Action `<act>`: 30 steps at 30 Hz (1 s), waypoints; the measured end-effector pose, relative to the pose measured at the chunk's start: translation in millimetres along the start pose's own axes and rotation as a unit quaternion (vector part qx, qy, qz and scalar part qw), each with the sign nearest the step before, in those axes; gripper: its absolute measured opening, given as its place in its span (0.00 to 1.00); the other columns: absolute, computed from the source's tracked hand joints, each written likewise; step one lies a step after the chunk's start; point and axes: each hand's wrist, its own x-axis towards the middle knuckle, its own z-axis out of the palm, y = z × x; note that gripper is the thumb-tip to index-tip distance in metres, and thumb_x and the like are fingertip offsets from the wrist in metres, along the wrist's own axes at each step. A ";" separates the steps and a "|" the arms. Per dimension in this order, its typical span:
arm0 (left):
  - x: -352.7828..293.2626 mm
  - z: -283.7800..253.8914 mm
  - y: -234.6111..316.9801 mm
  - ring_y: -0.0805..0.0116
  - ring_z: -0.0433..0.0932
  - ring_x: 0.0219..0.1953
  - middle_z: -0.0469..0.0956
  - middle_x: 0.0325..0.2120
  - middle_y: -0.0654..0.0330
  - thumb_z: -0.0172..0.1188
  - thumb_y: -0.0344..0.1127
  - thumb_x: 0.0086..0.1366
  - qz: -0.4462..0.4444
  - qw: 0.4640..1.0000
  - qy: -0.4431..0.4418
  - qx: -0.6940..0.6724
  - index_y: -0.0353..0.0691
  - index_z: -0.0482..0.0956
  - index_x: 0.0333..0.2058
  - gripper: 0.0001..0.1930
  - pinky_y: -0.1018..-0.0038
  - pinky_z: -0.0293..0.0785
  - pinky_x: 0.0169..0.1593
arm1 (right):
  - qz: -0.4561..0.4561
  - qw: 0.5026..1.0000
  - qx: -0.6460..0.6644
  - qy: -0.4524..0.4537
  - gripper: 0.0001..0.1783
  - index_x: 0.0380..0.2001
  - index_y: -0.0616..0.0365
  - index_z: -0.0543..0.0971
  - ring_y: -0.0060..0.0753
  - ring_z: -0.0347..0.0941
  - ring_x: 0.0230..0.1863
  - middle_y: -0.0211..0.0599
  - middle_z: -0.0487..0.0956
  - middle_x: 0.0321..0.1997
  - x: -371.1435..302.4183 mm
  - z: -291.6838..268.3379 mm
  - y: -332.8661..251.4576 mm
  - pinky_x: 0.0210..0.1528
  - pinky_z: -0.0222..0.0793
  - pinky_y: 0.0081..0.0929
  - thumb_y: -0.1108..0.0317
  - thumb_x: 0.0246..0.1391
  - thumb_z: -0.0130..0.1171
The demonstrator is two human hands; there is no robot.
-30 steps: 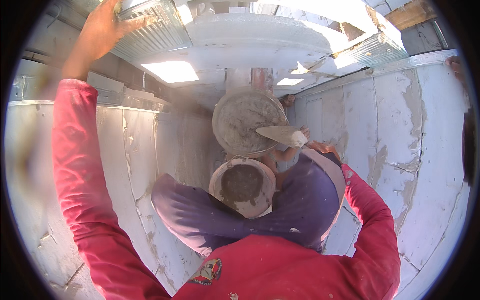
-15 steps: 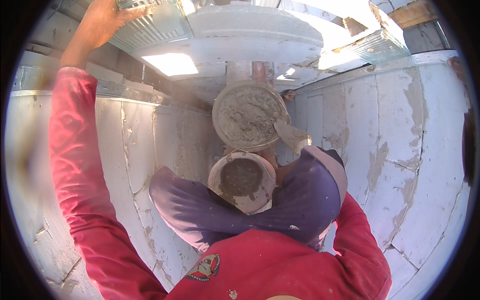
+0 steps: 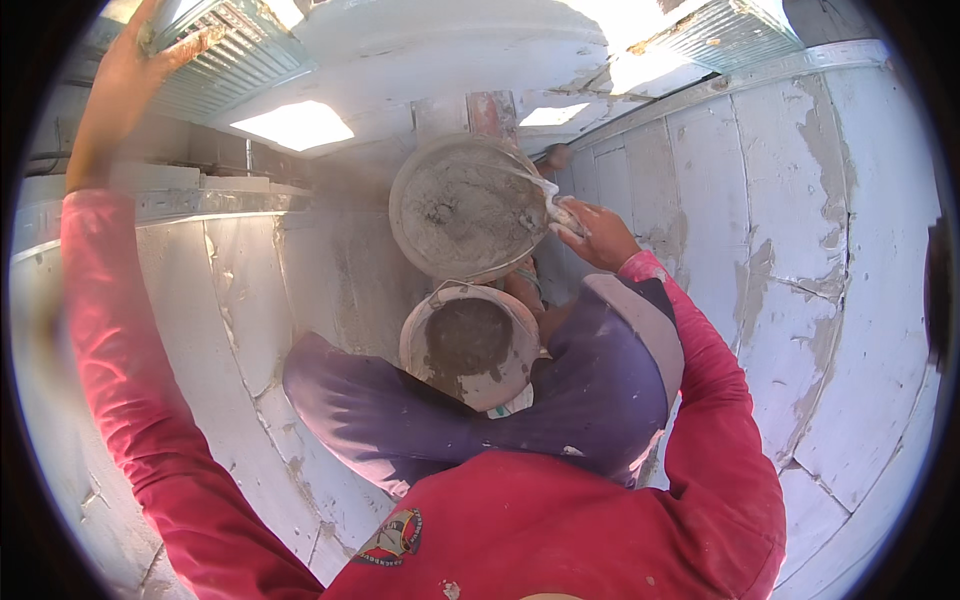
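At the upper left my left hand (image 3: 125,85) grips the edge of a ribbed pale-blue block (image 3: 225,75), its thumb stretched along it; the fingertips are partly cut off by the picture's edge. My right hand (image 3: 598,238) is closed round the handle of a mortar-smeared trowel (image 3: 548,190). The trowel lies across the right rim of a large bucket (image 3: 412,245) of wet grey mortar (image 3: 465,205), its blade at the mortar. Nearer me, between my knees, stands a smaller pale bucket (image 3: 515,375) with dark watery contents and a wire handle.
A second ribbed pale-blue block (image 3: 725,35) sits at the upper right, near bright sunlit patches. Whitewashed walls of boards or blocks (image 3: 690,180), with grey smears and cracks, rise on both sides. Part of a foot (image 3: 523,285) shows beside the buckets.
My right hand has come into view from behind my knee and taken hold of the trowel at the bucket's rim. My left hand and the view have shifted slightly.
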 end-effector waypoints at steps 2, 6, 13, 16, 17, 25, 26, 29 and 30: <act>1.0 -1.1 -9.7 0.59 0.71 0.64 0.73 0.63 0.53 0.74 0.37 0.59 -0.008 1.000 0.022 0.004 0.39 0.66 0.68 0.39 0.66 0.64 0.69 | -0.029 0.992 -0.107 -0.064 0.25 0.60 0.47 0.73 0.54 0.81 0.40 0.47 0.79 0.50 34.8 -0.3 -20.9 0.43 0.77 0.50 0.49 0.65 0.56; 32.1 28.5 48.7 0.39 0.60 0.71 0.64 0.68 0.41 0.79 0.35 0.48 0.025 0.990 0.059 0.129 0.38 0.65 0.68 0.48 0.55 0.58 0.73 | -0.027 0.982 -0.175 -0.062 0.28 0.61 0.49 0.71 0.54 0.84 0.40 0.51 0.76 0.52 15.2 8.5 13.1 0.38 0.80 0.48 0.52 0.61 0.61; -21.8 -6.1 34.3 0.43 0.66 0.67 0.72 0.62 0.46 0.82 0.42 0.46 0.034 0.989 0.090 0.114 0.43 0.70 0.65 0.47 0.55 0.61 0.71 | -0.078 0.981 -0.152 -0.097 0.30 0.63 0.44 0.70 0.62 0.82 0.40 0.53 0.71 0.57 46.0 38.1 20.3 0.38 0.81 0.53 0.40 0.65 0.54; 5.4 10.6 35.0 0.43 0.64 0.69 0.70 0.64 0.45 0.78 0.51 0.49 0.063 0.983 0.076 0.157 0.41 0.69 0.66 0.47 0.55 0.58 0.72 | -0.003 0.980 -0.144 -0.136 0.34 0.65 0.39 0.68 0.60 0.81 0.45 0.48 0.70 0.61 20.4 31.2 25.4 0.39 0.82 0.54 0.37 0.62 0.56; 7.3 15.7 29.0 0.43 0.63 0.69 0.69 0.64 0.45 0.77 0.54 0.51 0.064 0.981 0.074 0.165 0.40 0.68 0.66 0.47 0.55 0.57 0.72 | 0.006 0.981 -0.150 -0.125 0.33 0.63 0.40 0.69 0.59 0.81 0.44 0.47 0.71 0.59 15.3 24.8 21.0 0.39 0.81 0.54 0.37 0.61 0.57; 3.5 -2.6 32.4 0.44 0.62 0.70 0.67 0.66 0.44 0.75 0.58 0.52 0.059 0.975 0.091 0.193 0.41 0.67 0.67 0.48 0.55 0.56 0.73 | -0.046 0.986 -0.071 0.144 0.29 0.43 0.49 0.80 0.53 0.80 0.39 0.44 0.78 0.42 25.5 25.7 64.7 0.39 0.77 0.51 0.36 0.53 0.66; 20.0 3.6 45.9 0.44 0.63 0.70 0.68 0.65 0.43 0.75 0.58 0.52 0.084 0.976 0.087 0.181 0.40 0.67 0.66 0.48 0.55 0.57 0.72 | -0.051 0.977 -0.069 0.195 0.28 0.40 0.50 0.81 0.52 0.80 0.38 0.44 0.79 0.40 17.4 17.2 85.4 0.39 0.76 0.50 0.36 0.52 0.67; -7.4 -5.8 26.4 0.43 0.64 0.68 0.70 0.63 0.43 0.77 0.52 0.49 0.070 0.984 0.079 0.147 0.40 0.69 0.65 0.47 0.55 0.58 0.71 | 0.059 0.980 0.020 0.190 0.24 0.29 0.57 0.80 0.52 0.79 0.37 0.44 0.81 0.32 18.5 -16.4 20.7 0.41 0.73 0.46 0.44 0.54 0.69; -12.2 3.0 20.5 0.43 0.64 0.68 0.70 0.63 0.43 0.78 0.50 0.48 0.062 0.986 0.085 0.126 0.40 0.69 0.65 0.47 0.55 0.58 0.72 | 0.067 0.977 -0.001 0.203 0.23 0.38 0.58 0.81 0.53 0.79 0.37 0.48 0.81 0.35 11.4 -38.6 13.6 0.39 0.73 0.47 0.48 0.54 0.69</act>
